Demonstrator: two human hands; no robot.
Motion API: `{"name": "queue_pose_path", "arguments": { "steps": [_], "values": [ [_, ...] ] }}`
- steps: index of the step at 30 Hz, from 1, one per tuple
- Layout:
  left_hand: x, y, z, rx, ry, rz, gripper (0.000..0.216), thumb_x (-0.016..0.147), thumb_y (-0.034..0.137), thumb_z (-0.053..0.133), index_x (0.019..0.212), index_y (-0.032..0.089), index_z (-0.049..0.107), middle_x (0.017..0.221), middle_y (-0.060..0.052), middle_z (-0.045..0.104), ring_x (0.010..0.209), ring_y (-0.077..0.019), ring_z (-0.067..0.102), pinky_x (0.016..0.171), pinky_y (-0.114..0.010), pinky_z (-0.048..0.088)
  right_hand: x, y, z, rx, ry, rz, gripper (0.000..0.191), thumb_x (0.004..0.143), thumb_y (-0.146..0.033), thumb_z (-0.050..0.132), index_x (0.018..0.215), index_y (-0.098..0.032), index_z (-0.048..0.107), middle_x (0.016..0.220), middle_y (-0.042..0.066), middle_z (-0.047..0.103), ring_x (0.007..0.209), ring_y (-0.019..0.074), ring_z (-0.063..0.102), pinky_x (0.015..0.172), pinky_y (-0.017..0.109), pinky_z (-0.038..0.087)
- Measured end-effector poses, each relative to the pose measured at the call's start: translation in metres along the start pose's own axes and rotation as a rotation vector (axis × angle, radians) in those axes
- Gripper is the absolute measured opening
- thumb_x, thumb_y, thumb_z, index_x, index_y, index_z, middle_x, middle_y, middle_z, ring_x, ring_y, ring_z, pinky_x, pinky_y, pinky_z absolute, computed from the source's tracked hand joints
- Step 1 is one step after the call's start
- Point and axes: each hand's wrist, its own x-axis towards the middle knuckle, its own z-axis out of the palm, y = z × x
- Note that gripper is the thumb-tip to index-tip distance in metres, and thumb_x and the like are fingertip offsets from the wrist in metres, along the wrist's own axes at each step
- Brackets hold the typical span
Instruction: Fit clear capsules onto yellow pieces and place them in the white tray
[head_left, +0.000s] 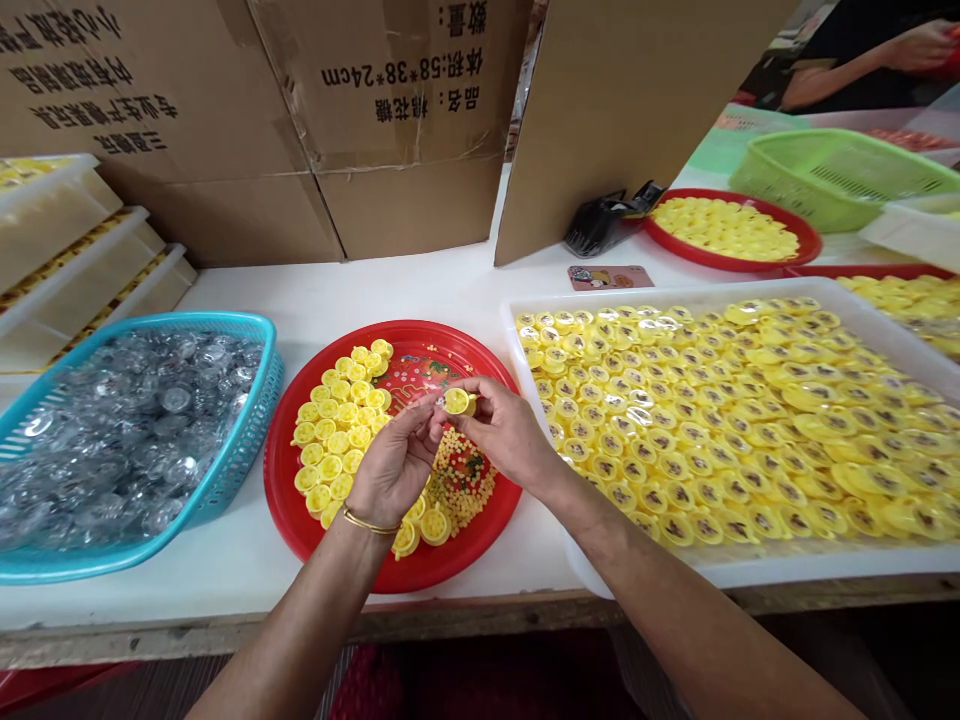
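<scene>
Both hands meet above a red round plate (pixel 420 565). My right hand (pixel 506 432) pinches a small yellow cap (pixel 457 401) between thumb and fingers. My left hand (pixel 394 460), with a gold bangle on the wrist, has its fingertips closed against the same cap from the left. On the plate lie rows of yellow caps (pixel 337 430) at the left and a heap of tiny yellow beads (pixel 457 480) beneath my hands.
A blue basket (pixel 247 440) of clear plastic lids stands at the left. A white tray (pixel 750 575) filled with yellow caps is at the right. Cardboard boxes (pixel 405 100) line the back. Farther right are a second red plate (pixel 806 235), a green basket (pixel 832 170) and another person's hand (pixel 919 45).
</scene>
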Motion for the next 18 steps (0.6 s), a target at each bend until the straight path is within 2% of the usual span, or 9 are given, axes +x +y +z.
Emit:
{"name": "queue_pose_path", "arguments": {
  "steps": [6,11,15,18],
  "values": [
    [0.002,-0.013,-0.002,0.151,-0.097,0.218,0.022,0.076,0.005,0.063,0.096,0.013,0.062,0.069,-0.001,0.066,0.058,-0.0073,0.063,0.055,-0.014,0.052,0.001,0.000,0.001,0.017,-0.005,0.006,0.029,0.075,-0.013,0.059,0.103,-0.019,0.060,0.104,0.005,0.067,0.084,0.0148,0.064,0.076,0.029,0.052],
    [-0.002,-0.018,0.001,0.447,-0.080,0.405,0.030,0.074,0.020,0.068,0.103,0.014,0.064,0.075,-0.002,0.068,0.066,-0.0109,0.065,0.062,-0.019,0.052,0.002,0.002,0.001,0.027,0.004,0.029,0.031,0.073,-0.010,0.057,0.102,-0.019,0.061,0.096,0.003,0.067,0.079,0.0142,0.063,0.071,0.027,0.051],
    [-0.006,-0.013,0.000,0.769,-0.002,0.420,0.042,0.072,0.037,0.072,0.107,0.016,0.065,0.078,-0.003,0.070,0.069,-0.0128,0.065,0.065,-0.021,0.052,0.001,0.000,0.000,-0.018,0.030,0.003,0.027,0.072,-0.011,0.060,0.098,-0.020,0.064,0.092,0.002,0.068,0.077,0.0141,0.062,0.069,0.026,0.050],
    [0.000,-0.009,-0.003,0.891,0.064,0.367,0.054,0.063,0.045,0.077,0.107,0.016,0.064,0.077,-0.003,0.071,0.069,-0.0158,0.065,0.053,-0.020,0.048,0.002,0.000,-0.001,-0.082,0.013,0.000,0.025,0.072,-0.016,0.062,0.097,-0.020,0.065,0.088,0.002,0.067,0.074,0.0144,0.061,0.066,0.025,0.049]
  ]
}}
